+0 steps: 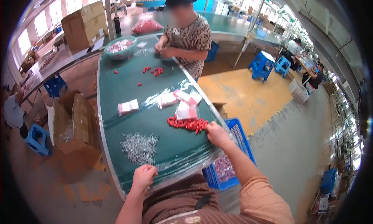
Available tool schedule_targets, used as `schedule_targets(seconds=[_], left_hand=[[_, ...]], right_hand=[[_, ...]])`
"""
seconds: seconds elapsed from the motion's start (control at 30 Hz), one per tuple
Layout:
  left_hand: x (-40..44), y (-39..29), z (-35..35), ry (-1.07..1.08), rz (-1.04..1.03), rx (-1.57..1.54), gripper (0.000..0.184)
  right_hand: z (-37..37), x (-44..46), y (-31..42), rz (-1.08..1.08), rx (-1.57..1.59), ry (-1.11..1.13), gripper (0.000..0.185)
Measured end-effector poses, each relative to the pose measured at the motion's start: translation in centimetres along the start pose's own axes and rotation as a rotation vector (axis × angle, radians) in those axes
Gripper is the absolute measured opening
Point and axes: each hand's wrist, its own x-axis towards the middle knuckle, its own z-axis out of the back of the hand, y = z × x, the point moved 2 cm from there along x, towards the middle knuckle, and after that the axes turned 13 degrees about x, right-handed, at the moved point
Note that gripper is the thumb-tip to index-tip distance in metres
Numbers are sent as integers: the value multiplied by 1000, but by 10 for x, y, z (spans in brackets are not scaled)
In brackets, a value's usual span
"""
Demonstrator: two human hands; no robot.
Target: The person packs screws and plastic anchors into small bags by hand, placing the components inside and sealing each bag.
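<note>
My left hand (143, 178) is closed at the near edge of the green table (128, 86), just below a heap of small silvery screw-like pieces (140, 149). What its curled fingers hold is too small to make out. At the right side of the table, my right hand (218, 134) has its fingers drawn together against the end of a pile of small red pieces (187, 124). Whether a piece is between those fingertips is hidden. Clear plastic packets with red and white inside (186, 110) overlap the back of the red pile.
Another packet stack (128, 107) lies left of centre. Across the table a co-worker (189, 33) stands with both hands together, near a filled green basin (121, 47). A blue crate (241, 138) holding packets sits below the right edge; an open carton (74, 119) stands left.
</note>
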Motion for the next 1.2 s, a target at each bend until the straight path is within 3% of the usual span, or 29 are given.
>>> schedule_targets(seconds=[0.1,0.2,0.33,0.43,0.63,0.93,1.2], left_hand=[[4,7,2,-81,-33,143,10],[5,7,-3,-216,-150,325,12],[-1,-7,-15,-369,-291,532,13],[-5,-16,-27,-332,-314,564,13],[-2,-9,-35,-295,-326,525,14],[-1,-6,-28,-271,-248,499,13],[0,-7,-28,-282,-303,529,13]], right_hand=[[3,5,-1,18,-5,64,10],[7,-3,23,109,212,-9,7],[14,-22,123,198,689,154,10],[7,-39,178,331,788,277,13],[-20,-47,194,468,396,265,6],[1,-45,205,438,421,259,18],[-18,-46,208,544,278,265,11]])
